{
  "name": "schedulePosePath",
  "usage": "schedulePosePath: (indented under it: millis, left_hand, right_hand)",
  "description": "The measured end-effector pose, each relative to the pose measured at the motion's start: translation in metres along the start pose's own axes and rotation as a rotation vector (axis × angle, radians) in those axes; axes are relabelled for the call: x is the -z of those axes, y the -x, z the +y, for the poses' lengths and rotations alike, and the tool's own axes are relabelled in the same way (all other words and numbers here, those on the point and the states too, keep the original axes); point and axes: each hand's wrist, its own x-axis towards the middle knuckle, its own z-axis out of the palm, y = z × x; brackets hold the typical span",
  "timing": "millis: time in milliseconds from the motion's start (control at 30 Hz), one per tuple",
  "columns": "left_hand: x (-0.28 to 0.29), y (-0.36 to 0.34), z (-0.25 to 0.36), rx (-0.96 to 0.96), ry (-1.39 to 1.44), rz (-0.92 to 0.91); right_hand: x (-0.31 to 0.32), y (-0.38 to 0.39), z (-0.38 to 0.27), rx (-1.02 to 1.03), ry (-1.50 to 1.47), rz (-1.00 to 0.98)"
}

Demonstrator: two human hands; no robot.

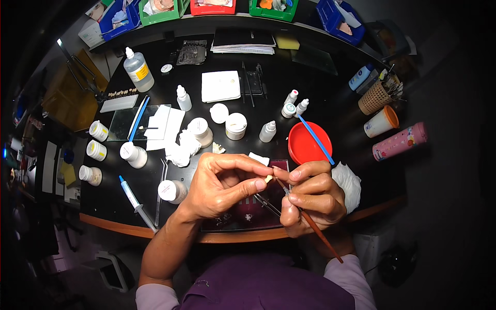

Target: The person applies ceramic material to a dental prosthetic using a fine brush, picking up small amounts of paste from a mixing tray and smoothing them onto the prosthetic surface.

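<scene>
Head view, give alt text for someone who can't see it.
A left hand pinches a small pale piece and the right hand holds a brown brush close to it. The black table carries jars, bottles and a red bowl.

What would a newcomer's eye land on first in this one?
Probably the round, bright red bowl right of centre on the black tabletop, with a slim blue stick lying across it. Next, front and centre, the left hand pinches a small cream-coloured piece while the right hand holds a thin brown-handled brush beside it. Blue, green and red bins line the top edge.
</scene>
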Motion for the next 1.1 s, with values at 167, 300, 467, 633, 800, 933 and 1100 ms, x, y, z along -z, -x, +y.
schedulePosePath:
  millis: [167, 300, 467, 633, 800, 933, 1100]
  left_hand:
    - [0.005, 0.000, -0.004, 0.011, 0.012, 0.059]
    - [0.009, -0.007, -0.001, -0.036, 0.037, 0.131]
    - [0.014, -0.009, -0.005, -0.039, 0.058, 0.182]
    - [0.015, -0.006, -0.007, -0.069, 0.029, 0.157]
    - [0.014, -0.002, -0.005, -0.079, 0.011, 0.155]
    - [0.010, -0.005, -0.002, -0.074, 0.033, 0.144]
    - [0.008, -0.004, -0.003, -0.100, 0.114, 0.198]
  right_hand:
    - [0.010, 0.001, 0.005, 0.049, 0.162, -0.003]
    - [0.008, 0.004, -0.010, -0.099, 0.169, 0.004]
    - [-0.013, 0.054, -0.029, -0.349, 0.153, -0.161]
    - [-0.023, 0.078, -0.037, -0.344, 0.205, -0.220]
    - [-0.021, 0.076, -0.048, -0.308, 0.240, -0.216]
    - [-0.005, 0.066, -0.055, -0.321, 0.293, -0.187]
    - [0.026, 0.043, -0.017, -0.310, 0.409, -0.013]
